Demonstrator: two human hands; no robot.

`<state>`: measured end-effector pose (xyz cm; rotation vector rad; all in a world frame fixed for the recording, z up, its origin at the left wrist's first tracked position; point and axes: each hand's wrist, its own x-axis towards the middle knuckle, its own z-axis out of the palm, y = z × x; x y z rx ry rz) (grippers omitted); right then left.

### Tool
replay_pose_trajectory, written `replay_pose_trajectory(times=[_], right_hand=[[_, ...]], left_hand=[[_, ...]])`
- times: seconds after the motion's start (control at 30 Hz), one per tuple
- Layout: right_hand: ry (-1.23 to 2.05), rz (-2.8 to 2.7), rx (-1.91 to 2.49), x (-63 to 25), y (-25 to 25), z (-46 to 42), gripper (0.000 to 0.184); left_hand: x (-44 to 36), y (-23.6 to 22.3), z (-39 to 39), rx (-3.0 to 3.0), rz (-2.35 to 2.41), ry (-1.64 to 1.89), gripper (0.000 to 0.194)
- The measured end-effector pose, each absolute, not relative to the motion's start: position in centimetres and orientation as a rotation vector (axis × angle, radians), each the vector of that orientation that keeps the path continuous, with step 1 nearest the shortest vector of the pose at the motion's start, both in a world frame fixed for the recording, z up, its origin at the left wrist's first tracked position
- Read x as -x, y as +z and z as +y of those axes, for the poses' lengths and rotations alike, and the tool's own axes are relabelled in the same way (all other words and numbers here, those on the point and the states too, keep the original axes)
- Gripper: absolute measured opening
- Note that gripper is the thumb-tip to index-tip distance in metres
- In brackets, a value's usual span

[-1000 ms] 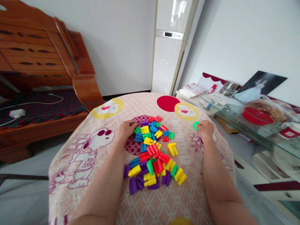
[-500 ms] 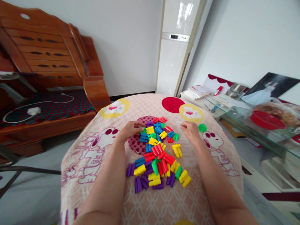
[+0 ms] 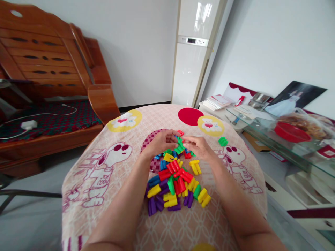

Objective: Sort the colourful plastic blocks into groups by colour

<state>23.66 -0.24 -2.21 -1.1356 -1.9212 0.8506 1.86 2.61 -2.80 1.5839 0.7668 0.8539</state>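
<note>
Over the far part of the block pile, my left hand (image 3: 164, 142) and my right hand (image 3: 198, 145) are close together. Between their fingertips is a green plastic building block (image 3: 179, 147), gripped by both hands; it may be more than one piece joined. Nearer me lies a heap of loose blocks, with red blocks (image 3: 173, 167) on top, yellow blocks (image 3: 170, 200) and purple blocks (image 3: 151, 206) toward the front. Blue blocks beneath my left hand are partly hidden. To the right of my right hand sits a separate green block cluster (image 3: 223, 141).
A patterned cloth covers the round table (image 3: 104, 216). On the right, a glass shelf (image 3: 251, 127) holds a red bowl (image 3: 291, 132) and papers. A wooden bench (image 3: 102, 97) stands to the left, and a tall white cabinet unit (image 3: 188, 69) is behind the table.
My hands have come together from either side of the pile, my left moving right and my right moving left. A green block is now between them. The view has shifted slightly.
</note>
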Motion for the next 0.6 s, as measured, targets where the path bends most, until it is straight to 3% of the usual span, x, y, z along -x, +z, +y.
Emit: replay_pose_trajectory(times=[0.17, 0.3, 0.43, 0.6], right_hand=[[0.939, -1.934, 1.151, -23.2, -2.7, -0.1, 0.023], [0.878, -1.712, 1.238, -26.4, -2.1, 0.8, 0.031], [0.566, -1.336, 1.426, -32.4, -1.9, 2.3, 0.039], [0.024, -1.027, 1.724, -39.0, -3.2, 2.6, 0.027]], left_hand=[[-2.8, -3.2, 2.5, -1.595, 0.772, 0.898, 0.052], [-1.1, -3.5, 3.4, -1.629, 0.948, 1.065, 0.043], [2.1, -4.9, 4.7, -1.511, 1.256, 1.227, 0.039], [4.8, -7.8, 5.8, -1.238, 1.535, 1.252, 0.031]])
